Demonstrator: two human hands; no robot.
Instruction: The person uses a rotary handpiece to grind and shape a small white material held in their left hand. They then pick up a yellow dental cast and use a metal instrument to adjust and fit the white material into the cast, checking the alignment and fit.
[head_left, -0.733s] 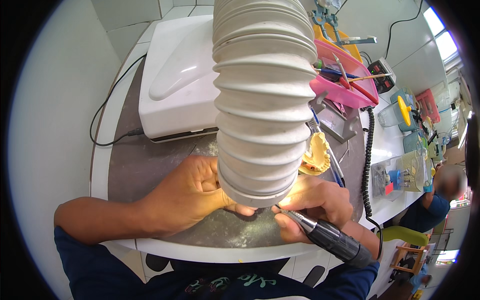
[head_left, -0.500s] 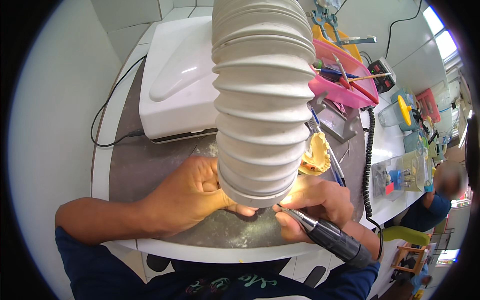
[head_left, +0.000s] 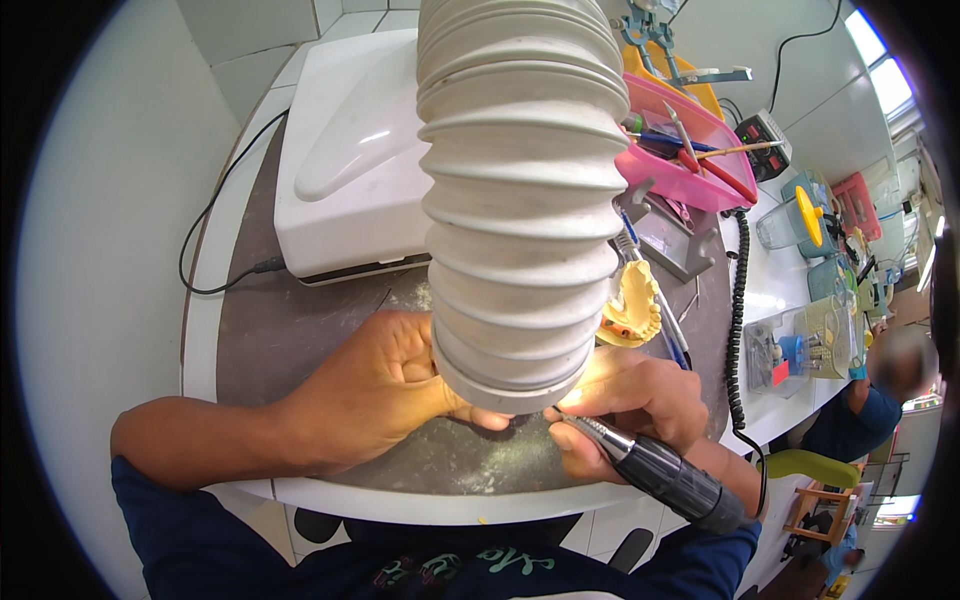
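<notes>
My right hand (head_left: 645, 400) is closed around a black and silver rotary handpiece (head_left: 680, 482), its thin tip pointing left towards my other hand. My left hand (head_left: 375, 395) is curled with thumb and fingers drawn together beneath the mouth of a wide, ribbed, off-white hose (head_left: 522, 230). That hose covers most of those fingertips, so whatever they pinch is out of sight. Bright light falls on the fingers under the hose's end. Just beyond my right hand lies a yellowish dental cast (head_left: 640, 305) with a row of teeth.
A white machine (head_left: 350, 160) with a cable stands at the back left. Further back right sits a pink tray (head_left: 735, 175) of tools. A coiled black cord (head_left: 736, 320) runs along the right, beside a clear box (head_left: 775, 365). Pale dust (head_left: 490, 465) speckles the grey mat. Another person is far right.
</notes>
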